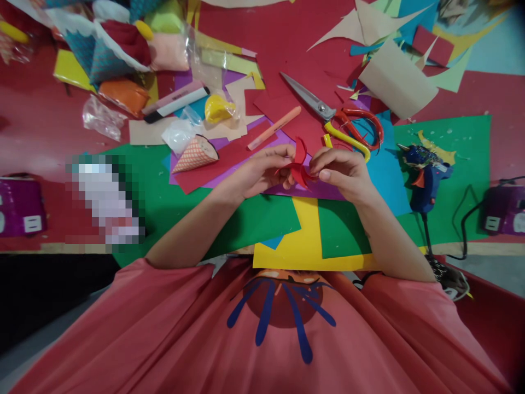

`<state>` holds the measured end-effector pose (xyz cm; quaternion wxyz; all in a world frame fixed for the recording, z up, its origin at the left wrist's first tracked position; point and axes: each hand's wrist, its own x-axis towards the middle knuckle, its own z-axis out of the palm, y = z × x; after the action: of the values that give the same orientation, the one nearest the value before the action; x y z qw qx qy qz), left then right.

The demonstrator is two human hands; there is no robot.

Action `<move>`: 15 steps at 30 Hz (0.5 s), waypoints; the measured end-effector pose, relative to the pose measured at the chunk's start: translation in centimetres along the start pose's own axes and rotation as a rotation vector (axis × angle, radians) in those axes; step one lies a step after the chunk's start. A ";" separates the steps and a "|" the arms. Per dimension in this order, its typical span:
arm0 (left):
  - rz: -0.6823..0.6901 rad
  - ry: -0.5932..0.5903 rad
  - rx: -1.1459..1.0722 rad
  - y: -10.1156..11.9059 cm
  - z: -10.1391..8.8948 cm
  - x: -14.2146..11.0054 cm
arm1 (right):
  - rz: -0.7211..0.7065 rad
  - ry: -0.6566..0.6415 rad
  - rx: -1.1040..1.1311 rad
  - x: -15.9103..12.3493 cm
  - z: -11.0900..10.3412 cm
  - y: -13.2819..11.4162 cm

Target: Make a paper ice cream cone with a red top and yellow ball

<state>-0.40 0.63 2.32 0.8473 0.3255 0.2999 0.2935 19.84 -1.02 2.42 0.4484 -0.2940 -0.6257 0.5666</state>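
Both hands meet over the middle of the table on a small red paper piece (299, 166) with curved petal-like strips. My left hand (262, 174) pinches its left side with closed fingers. My right hand (342, 172) is curled round its right side, thumb forward. Under the hands lie purple, green (262, 221) and yellow paper sheets (305, 241).
Scissors with red and yellow handles (336, 117) lie just beyond the hands, an orange pen (274, 127) to their left. A blue glue gun (424, 175) rests at the right, its cable running to the table edge. A patterned paper cone (194, 154) and paper scraps and plastic bags crowd the far side.
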 end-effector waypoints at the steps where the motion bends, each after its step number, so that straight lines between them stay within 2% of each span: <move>1: 0.000 -0.016 -0.005 -0.1 -0.1 0.0 | 0.002 -0.003 -0.003 0.0 0.0 0.0; 7: -0.006 -0.053 0.007 -0.3 -0.4 0.1 | 0.100 -0.032 -0.036 0.0 0.1 0.0; 15: -0.057 -0.087 0.103 -0.5 0.1 0.1 | 0.154 0.118 -0.119 -0.1 0.5 0.0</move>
<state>-0.13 0.31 1.95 0.8496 0.3726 0.2868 0.2390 19.48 -1.35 2.44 0.4214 -0.4002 -0.6064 0.5427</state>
